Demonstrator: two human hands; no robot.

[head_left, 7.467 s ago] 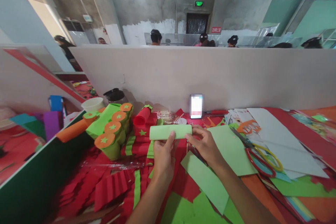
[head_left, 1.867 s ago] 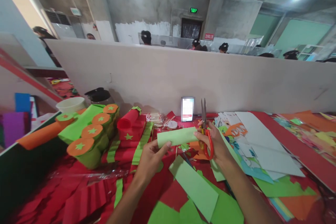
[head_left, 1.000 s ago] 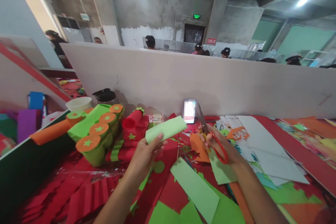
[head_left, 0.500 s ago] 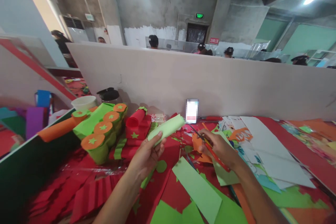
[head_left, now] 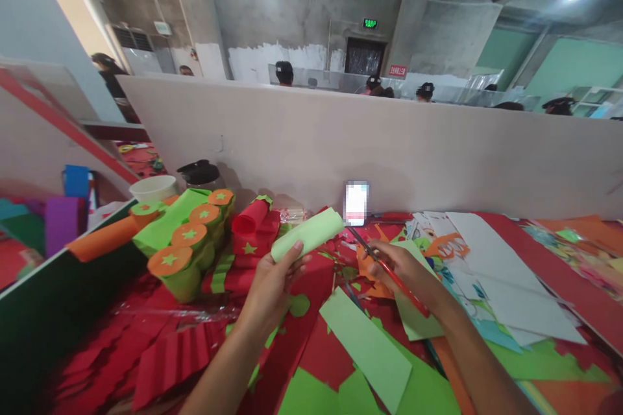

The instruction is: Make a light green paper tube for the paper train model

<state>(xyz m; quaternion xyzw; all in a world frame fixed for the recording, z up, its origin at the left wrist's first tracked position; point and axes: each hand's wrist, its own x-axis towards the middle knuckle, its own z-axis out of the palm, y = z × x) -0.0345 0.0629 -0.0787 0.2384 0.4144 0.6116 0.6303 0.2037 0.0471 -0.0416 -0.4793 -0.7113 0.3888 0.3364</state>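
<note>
My left hand (head_left: pixel 278 280) is closed around a folded piece of pale green paper (head_left: pixel 311 231), thumb on top, its far end tilted up to the right. In my right hand (head_left: pixel 402 267) are red-handled scissors (head_left: pixel 403 286), their dark blades pointing up and left near the paper's right end. Below, between my hands, lies a flat pale green paper strip (head_left: pixel 367 345). It rests over red paper (head_left: pixel 324 353) and brighter green sheets (head_left: pixel 311 395). Left of my left hand stands a green and orange paper model (head_left: pixel 180 233) with star-marked round ends, beside a red paper model (head_left: pixel 250 233).
A lit phone (head_left: pixel 356 203) leans against the pale partition (head_left: pixel 292 136). White sheets (head_left: pixel 496 272) and orange cutouts (head_left: pixel 445 246) lie to the right. Folded red paper strips (head_left: pixel 170 360) fill the lower left. A white bowl (head_left: pixel 153 188) stands at the back left. Several people sit beyond the partition.
The green paper in my left hand has turned slightly, showing more of its broad side. The scissors have rolled a little in my right hand, staying close to the paper's end.
</note>
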